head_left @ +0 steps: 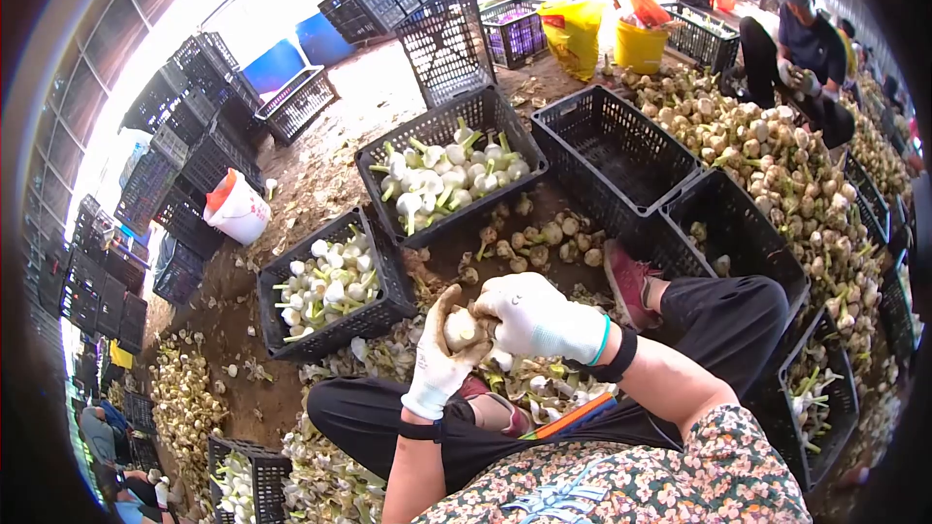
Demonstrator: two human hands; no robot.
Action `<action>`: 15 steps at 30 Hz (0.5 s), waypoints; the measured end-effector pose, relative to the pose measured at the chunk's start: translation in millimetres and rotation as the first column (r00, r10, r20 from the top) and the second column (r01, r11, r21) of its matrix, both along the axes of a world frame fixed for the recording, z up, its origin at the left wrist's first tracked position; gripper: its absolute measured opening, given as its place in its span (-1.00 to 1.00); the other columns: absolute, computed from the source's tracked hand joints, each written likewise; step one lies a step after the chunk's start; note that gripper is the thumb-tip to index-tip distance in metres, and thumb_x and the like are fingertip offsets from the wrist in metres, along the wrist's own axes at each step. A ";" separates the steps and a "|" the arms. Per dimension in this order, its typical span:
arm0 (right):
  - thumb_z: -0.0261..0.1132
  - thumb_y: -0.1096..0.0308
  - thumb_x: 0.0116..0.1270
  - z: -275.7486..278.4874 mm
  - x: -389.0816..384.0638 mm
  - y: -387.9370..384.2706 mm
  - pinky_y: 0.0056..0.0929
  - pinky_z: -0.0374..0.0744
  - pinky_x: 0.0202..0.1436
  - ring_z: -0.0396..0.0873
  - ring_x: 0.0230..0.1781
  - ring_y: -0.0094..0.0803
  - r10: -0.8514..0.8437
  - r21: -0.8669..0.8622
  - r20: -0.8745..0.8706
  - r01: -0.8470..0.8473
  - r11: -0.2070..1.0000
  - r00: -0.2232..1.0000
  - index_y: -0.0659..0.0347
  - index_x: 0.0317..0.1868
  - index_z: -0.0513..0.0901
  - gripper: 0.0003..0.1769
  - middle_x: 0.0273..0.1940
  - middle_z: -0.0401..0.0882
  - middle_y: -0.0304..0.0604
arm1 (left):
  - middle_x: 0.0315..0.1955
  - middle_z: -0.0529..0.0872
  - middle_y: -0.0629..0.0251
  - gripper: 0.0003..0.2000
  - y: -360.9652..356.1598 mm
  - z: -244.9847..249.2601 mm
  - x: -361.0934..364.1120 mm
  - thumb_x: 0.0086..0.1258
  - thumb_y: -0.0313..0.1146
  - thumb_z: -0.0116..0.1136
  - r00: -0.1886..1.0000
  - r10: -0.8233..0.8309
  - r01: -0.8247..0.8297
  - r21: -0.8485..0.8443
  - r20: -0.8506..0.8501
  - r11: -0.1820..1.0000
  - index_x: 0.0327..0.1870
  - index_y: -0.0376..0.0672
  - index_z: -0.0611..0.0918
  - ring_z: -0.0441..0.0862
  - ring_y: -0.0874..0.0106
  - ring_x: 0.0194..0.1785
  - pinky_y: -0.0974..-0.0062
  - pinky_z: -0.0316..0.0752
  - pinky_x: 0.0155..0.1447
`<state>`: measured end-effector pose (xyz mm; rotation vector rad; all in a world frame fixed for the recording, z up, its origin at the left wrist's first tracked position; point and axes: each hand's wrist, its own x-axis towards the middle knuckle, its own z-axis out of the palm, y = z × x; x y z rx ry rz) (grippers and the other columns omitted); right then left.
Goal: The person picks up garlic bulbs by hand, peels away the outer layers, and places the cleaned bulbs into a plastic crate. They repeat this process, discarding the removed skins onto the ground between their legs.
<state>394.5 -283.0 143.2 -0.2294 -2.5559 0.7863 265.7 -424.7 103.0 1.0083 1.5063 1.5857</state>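
Both my hands wear white work gloves and meet in front of my lap. My left hand (439, 357) is wrapped around a garlic bulb (461, 330), its palm side soiled brown. From the right, my right hand (529, 315) has its fingers pressed against the same bulb; its fingertips are partly hidden. Just beyond my hands stands a black crate (388, 286) of peeled white garlic bulbs. Behind it is a larger black crate (539, 160) with more white bulbs and green stems. Loose, uncleaned bulbs (544, 238) lie on the ground between the crates and my feet.
A big heap of garlic (767, 155) spreads at the right, with a seated person (811, 49) behind it. Black crates (621, 150) stand in front of the heap. A white bucket (236, 209), stacked crates (175, 155) and yellow bags (573, 39) are farther off. Skins litter the ground.
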 end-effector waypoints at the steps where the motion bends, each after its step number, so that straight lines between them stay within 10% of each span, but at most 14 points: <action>1: 0.29 0.39 0.03 0.3 -1.4 -0.7 -0.12 0.61 -0.18 0.65 -0.33 0.03 0.002 0.084 0.018 -0.003 0.996 1.000 0.25 -0.28 0.70 -0.79 -0.35 0.66 0.00 | 0.16 0.51 0.25 -0.16 0.8 -0.8 -0.2 0.08 -0.64 0.44 1.000 0.001 -0.001 -0.001 0.003 1.000 0.45 -0.28 0.28 0.51 0.49 0.18 0.52 0.50 0.26; 4: 0.27 0.39 0.02 0.3 -6.1 -4.2 -0.10 0.60 -0.20 0.63 -0.34 0.04 -0.015 0.163 0.032 0.009 0.987 0.999 0.26 -0.33 0.68 -0.81 -0.37 0.64 0.04 | 0.17 0.51 0.22 -0.17 1.9 -5.4 -2.4 0.07 -0.64 0.43 0.975 0.001 -0.001 0.003 -0.223 1.000 0.45 -0.29 0.29 0.50 0.47 0.21 0.50 0.48 0.29; 8: 0.25 0.38 0.05 -14.0 -14.2 -0.5 -0.07 0.58 -0.14 0.63 -0.25 0.07 -0.183 -0.165 -0.030 0.176 0.970 0.983 0.29 -0.33 0.66 -0.80 -0.35 0.63 0.10 | 0.22 0.50 0.19 -0.27 1.0 -6.2 0.9 0.18 -0.69 0.28 0.957 -0.006 -0.037 0.141 0.289 0.989 0.44 -0.26 0.30 0.51 0.39 0.25 0.47 0.45 0.34; 15: 0.30 0.42 0.15 -39.2 -27.2 -19.9 -0.25 0.56 -0.04 0.63 -0.17 -0.02 -0.123 -0.497 0.081 0.147 0.855 0.989 0.34 -0.11 0.65 -0.71 -0.20 0.64 0.13 | -0.01 0.68 0.28 -0.57 21.3 -44.7 -4.2 0.29 -0.56 0.38 0.765 0.424 -0.506 0.045 0.485 0.861 0.18 -0.26 0.54 0.63 0.50 0.00 0.51 0.56 0.14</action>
